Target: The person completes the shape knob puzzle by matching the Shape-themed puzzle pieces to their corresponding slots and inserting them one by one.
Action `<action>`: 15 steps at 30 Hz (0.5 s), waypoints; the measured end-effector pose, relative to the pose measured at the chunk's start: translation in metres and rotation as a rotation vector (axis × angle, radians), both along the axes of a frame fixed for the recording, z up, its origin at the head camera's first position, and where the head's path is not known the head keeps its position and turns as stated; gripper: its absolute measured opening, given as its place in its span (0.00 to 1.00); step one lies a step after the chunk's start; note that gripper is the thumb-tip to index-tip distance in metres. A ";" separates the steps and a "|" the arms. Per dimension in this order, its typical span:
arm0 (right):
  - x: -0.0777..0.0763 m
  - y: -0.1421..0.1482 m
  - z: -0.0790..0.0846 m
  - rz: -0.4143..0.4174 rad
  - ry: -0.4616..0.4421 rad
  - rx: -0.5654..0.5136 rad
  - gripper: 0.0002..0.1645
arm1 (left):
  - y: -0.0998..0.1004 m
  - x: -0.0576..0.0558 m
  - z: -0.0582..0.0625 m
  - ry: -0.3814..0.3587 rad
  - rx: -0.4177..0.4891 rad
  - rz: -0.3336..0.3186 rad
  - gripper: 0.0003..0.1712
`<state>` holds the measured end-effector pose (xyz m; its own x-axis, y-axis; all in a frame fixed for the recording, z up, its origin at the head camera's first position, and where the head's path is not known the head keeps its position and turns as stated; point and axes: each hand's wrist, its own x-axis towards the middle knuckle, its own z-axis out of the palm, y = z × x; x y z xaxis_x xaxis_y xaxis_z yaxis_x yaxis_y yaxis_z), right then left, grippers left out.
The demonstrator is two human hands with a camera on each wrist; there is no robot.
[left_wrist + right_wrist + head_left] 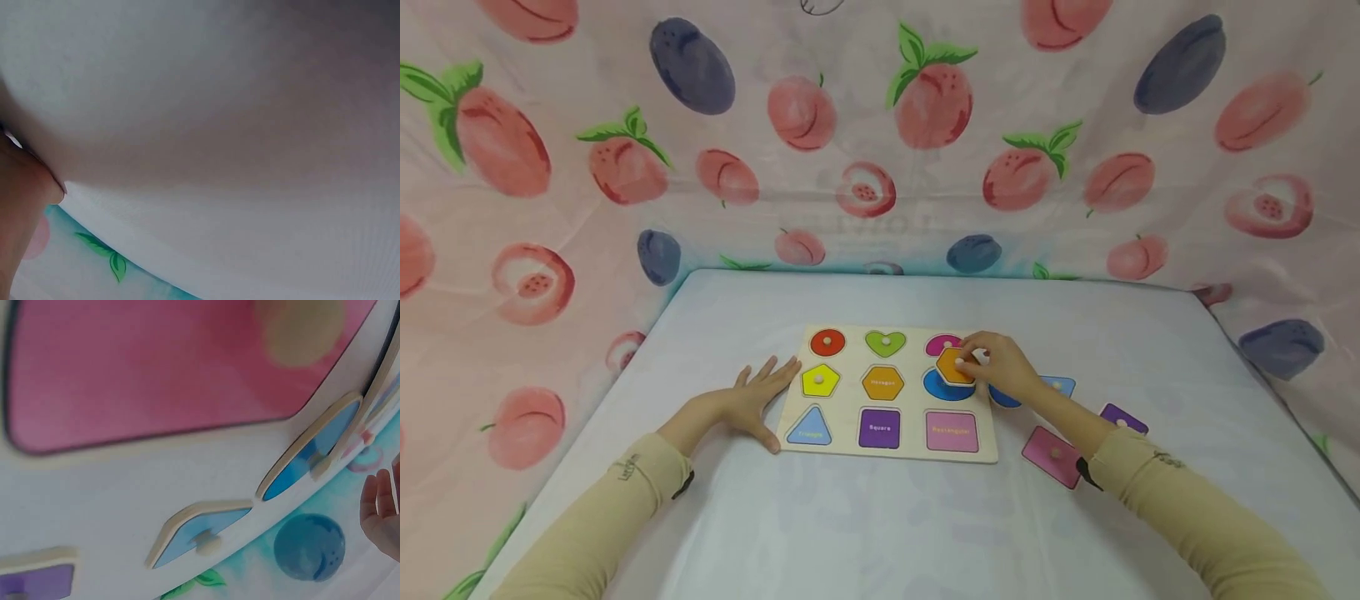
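Note:
Spread fingers of my left hand (751,407) rest at the left edge of a cream wooden shape-puzzle board (845,417). My right hand (1006,365) pinches the orange hexagon puzzle piece (950,363) by its knob. That piece is tilted over the blue oval recess (947,392) on the right side of the board. Knobbed pieces sit in the board: a red circle (822,347), a green heart (880,347) and a yellow pentagon (818,388). The hexagon recess (883,392) in the middle shows its printed word, as do the triangle, square and rectangle recesses below.
Right of the board lie a pink rectangle piece (1047,450), a purple piece (1123,415), a light blue piece (1063,385) and a blue rounded piece (1004,398). The right forearm passes over this group. Fruit-printed cloth (865,233) hangs behind the white table (865,533).

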<state>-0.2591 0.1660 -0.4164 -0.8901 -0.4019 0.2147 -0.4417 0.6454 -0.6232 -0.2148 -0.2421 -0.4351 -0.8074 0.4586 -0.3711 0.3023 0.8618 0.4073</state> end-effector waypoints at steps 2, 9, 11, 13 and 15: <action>0.002 -0.006 -0.002 0.008 -0.014 0.000 0.06 | 0.001 0.001 -0.001 -0.004 -0.004 0.003 0.78; 0.002 -0.029 -0.005 0.051 -0.034 0.019 0.07 | 0.001 0.001 0.000 -0.010 -0.015 0.008 0.79; 0.002 -0.035 -0.005 0.069 -0.025 0.016 0.07 | 0.001 0.000 0.000 -0.013 -0.021 0.009 0.79; 0.002 -0.042 -0.004 0.088 0.003 0.012 0.06 | 0.001 0.000 0.000 -0.016 -0.023 0.015 0.79; 0.003 -0.050 -0.004 0.092 0.017 0.012 0.06 | 0.002 -0.001 0.000 -0.015 -0.029 0.020 0.79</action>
<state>-0.2565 0.1161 -0.4202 -0.8458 -0.4843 0.2236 -0.5095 0.6093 -0.6076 -0.2153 -0.2404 -0.4353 -0.8106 0.4312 -0.3962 0.2791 0.8793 0.3859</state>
